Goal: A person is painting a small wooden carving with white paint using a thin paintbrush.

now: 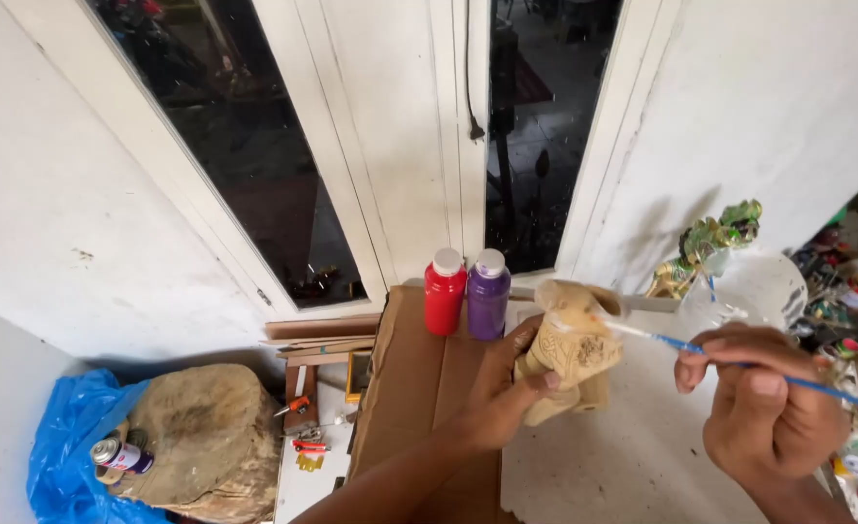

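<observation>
Left hand (502, 388): fingers clamped on a tan carved figure (570, 344), held above the cardboard sheet (419, 388) edge. Right hand (769, 398): fingers pinched on a blue paintbrush (701, 351), tip touching the figure. Red bottle (445, 291) and purple bottle (488, 293) stand just behind. Clutter at right is cut off.

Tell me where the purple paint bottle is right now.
In the head view, the purple bottle stands upright at the far end of the cardboard sheet, against the window frame, beside the red bottle and just beyond the left hand.
</observation>
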